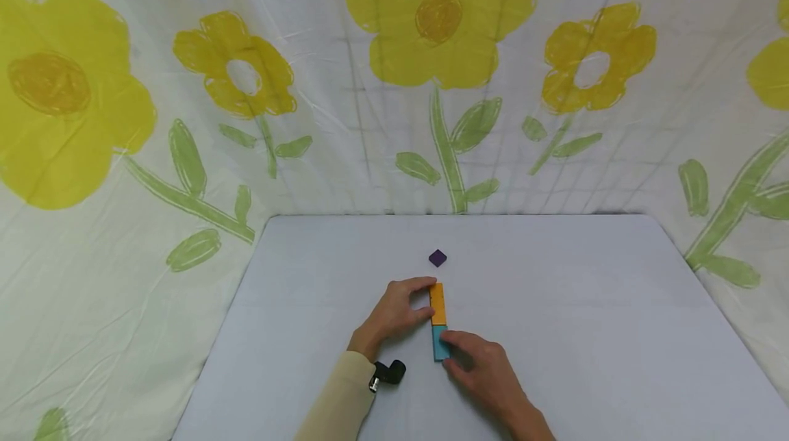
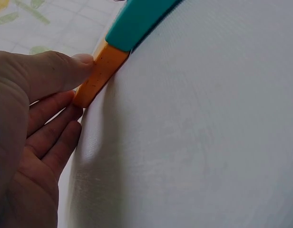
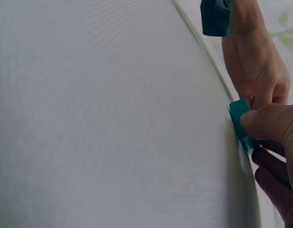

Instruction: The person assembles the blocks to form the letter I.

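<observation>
Angling inward, the left hand pinches the orange block and the right hand the teal block.

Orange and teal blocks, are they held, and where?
Left hand grips the orange block at its left side and far end; right hand holds the teal block by its right side.

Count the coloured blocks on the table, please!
3: the orange rectangular block the left hand pinches, the teal rectangular block against its near end, pinched by the right hand, and the dark purple diamond-shaped block beyond both. Hands might hide more.
</observation>
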Demonstrator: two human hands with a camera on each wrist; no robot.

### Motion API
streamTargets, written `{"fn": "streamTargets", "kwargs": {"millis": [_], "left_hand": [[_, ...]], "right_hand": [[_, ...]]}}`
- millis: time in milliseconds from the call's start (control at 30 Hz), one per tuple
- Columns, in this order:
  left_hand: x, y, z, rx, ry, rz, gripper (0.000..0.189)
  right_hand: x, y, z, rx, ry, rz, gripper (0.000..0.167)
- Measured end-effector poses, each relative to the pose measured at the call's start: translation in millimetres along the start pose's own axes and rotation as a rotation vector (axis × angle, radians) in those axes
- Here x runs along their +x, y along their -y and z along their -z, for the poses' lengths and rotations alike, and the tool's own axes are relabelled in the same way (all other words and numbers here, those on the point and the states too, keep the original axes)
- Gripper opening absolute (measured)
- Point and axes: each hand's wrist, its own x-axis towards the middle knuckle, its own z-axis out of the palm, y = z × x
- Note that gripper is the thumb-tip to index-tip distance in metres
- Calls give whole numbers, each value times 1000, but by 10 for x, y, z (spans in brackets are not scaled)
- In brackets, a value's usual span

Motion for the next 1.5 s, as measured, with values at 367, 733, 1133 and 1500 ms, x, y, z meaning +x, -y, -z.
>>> {"fn": "streamTargets", "kwargs": {"millis": [367,733,1133,1500], "left_hand": [[-2,12,-13,-1,-6,6,58],[-7,-19,14,-7,14,6,57],[-9,-15,10,-6,12,5,58],[-27,-9,16,-21,-5,-21,58]], "right_hand": [[28,101,13,-37,41,-98,47],[48,93,20,-44,53,-84,47],[48,93,24,-35,69,-104,48],[57,83,68,-39,72,-85,50]]}}
